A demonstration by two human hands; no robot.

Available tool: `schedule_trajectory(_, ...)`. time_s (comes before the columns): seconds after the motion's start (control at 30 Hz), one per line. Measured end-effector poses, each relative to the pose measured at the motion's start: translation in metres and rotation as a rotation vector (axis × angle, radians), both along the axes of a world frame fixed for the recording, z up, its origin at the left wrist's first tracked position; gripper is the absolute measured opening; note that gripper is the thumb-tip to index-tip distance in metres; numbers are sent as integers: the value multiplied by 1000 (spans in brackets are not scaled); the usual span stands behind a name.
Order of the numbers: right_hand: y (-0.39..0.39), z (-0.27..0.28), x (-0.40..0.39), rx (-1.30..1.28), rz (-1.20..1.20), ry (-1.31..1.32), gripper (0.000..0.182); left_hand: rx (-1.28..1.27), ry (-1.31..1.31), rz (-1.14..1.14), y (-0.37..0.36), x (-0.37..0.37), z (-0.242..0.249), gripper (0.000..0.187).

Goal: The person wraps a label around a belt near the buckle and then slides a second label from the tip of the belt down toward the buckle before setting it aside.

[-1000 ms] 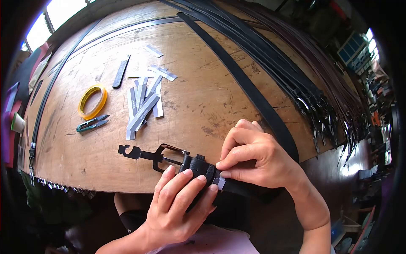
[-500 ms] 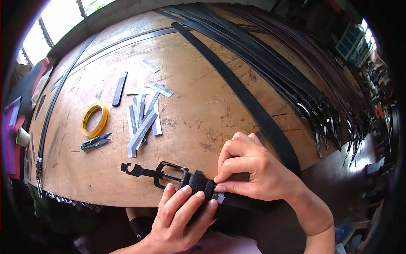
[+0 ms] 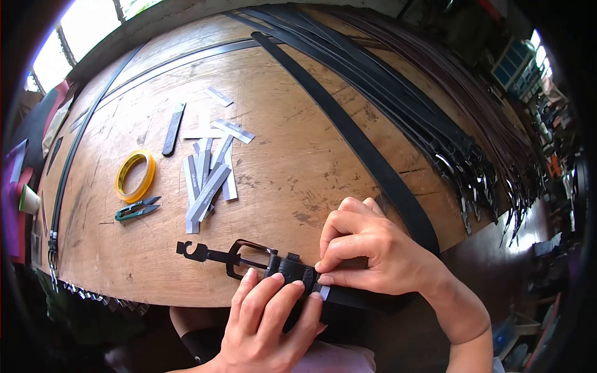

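A black leather belt (image 3: 290,268) with a dark metal buckle (image 3: 235,258) lies at the table's front edge. A flat black hook-ended hanger piece (image 3: 198,251) sticks out left from the buckle. My left hand (image 3: 270,317) holds the belt just behind the buckle, fingertips pressed on top; its thumb is mostly hidden. My right hand (image 3: 367,248) pinches, thumb against forefinger, at a small grey-and-white label strip (image 3: 323,291) by the belt's loop. Most of the strip is hidden. The belt's long strap (image 3: 354,143) curves away towards the back.
Several loose label strips (image 3: 208,186) lie mid-table, near a yellow tape roll (image 3: 135,176), green-handled thread snips (image 3: 138,209) and a dark flat-bladed tool (image 3: 173,129). Bundled black belts (image 3: 398,105) and brown belts (image 3: 460,105) cover the right side. Another belt (image 3: 81,143) runs along the left.
The visible end of the label strip beside my left forefinger has shifted slightly and shows more white. Both hands keep nearly the same place. The view has moved a little.
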State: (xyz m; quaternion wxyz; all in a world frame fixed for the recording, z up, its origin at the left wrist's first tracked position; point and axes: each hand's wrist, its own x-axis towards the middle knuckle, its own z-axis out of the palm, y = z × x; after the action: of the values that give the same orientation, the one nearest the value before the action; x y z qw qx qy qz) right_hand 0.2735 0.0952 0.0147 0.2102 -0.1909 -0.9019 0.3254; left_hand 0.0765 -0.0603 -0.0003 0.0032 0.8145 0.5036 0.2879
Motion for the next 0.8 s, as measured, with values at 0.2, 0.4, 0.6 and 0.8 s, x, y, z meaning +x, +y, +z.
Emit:
schedule_trajectory(0.2,5,1,-1,-18,59,-16,13,115,89,126,0,7,-11,33)
schedule_trajectory(0.4,7,0,-1,-11,87,-4,13,29,0,104,-5,14,-2,44)
schedule_trajectory(0.6,-6,1,5,69,-9,-14,11,-43,76,145,-4,21,9,39)
schedule_trajectory(0.8,-28,6,11,55,-151,-46,16,-66,98,158,-2,23,13,37)
